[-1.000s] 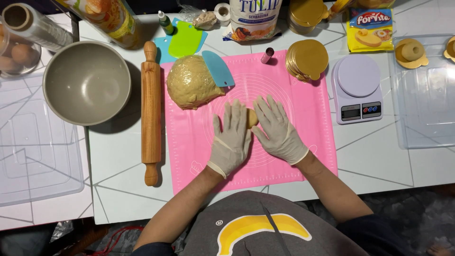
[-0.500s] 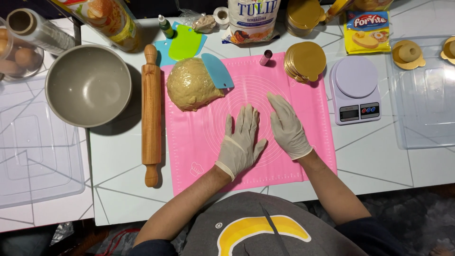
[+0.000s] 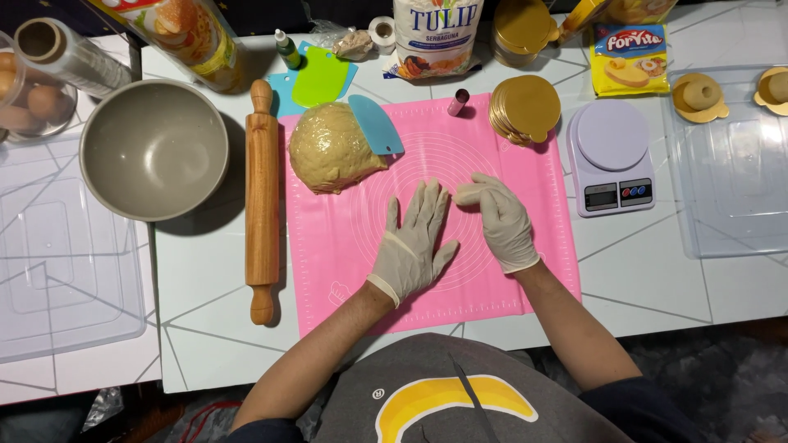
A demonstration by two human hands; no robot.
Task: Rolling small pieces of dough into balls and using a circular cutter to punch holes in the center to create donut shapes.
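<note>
1. Dough piece (image 3: 469,194), small, pale: gripped in curled fingers of right hand (image 3: 502,223), over pink mat (image 3: 345,246).
2. Left hand (image 3: 413,242): gloved, flat on mat, fingers spread wide, holding nothing.
3. Dough mass (image 3: 331,148) on mat, blue scraper (image 3: 376,125) leaning against it.
4. Grey bowl (image 3: 153,148): nothing inside.
5. Clear container (image 3: 29,102), far left: eggs inside.

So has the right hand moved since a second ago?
Yes. The right hand has shifted away from the left hand, toward the kitchen scale, and now curls around a small dough piece.
</note>
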